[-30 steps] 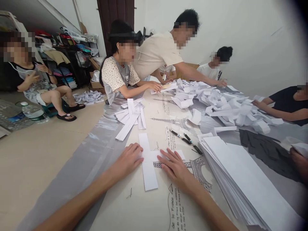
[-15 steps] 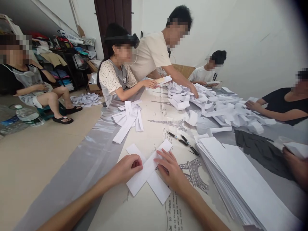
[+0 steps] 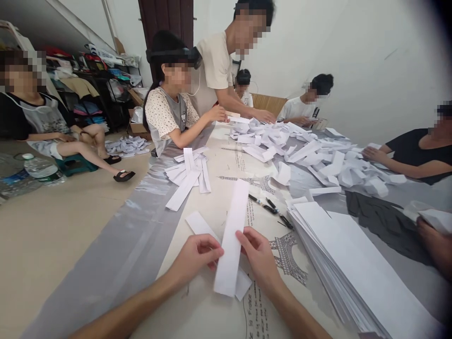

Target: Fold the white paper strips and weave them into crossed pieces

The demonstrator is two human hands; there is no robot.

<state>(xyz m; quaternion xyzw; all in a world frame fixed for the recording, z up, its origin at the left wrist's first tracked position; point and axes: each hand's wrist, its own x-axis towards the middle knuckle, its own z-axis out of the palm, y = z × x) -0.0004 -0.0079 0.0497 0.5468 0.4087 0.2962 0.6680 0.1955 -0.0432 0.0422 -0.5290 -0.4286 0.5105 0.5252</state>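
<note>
Head view shows both hands low at the middle of the frame, over a tabletop (image 3: 212,315) covered with a pale cloth printed with tower drawings. Left hand (image 3: 195,258) pinches the left edge of a long white paper strip (image 3: 231,235) between thumb and fingers; right hand (image 3: 259,256) pinches its right edge the same way, fingers curled closed on it. That strip is lifted and runs from 6 toward 12 o'clock. Beneath it a second white paper strip (image 3: 199,223) lies flat on the cloth, slanting from 10 to 4 o'clock and crossing under the held one. At 3 o'clock of the hands sits a thick stack of white sheets (image 3: 356,268). At 1 o'clock lie two black pens (image 3: 270,205). At 11 o'clock rests a loose fan of folded white strips (image 3: 189,176). Other people sit around a heap of folded white paper pieces (image 3: 318,157) at the far end.
</note>
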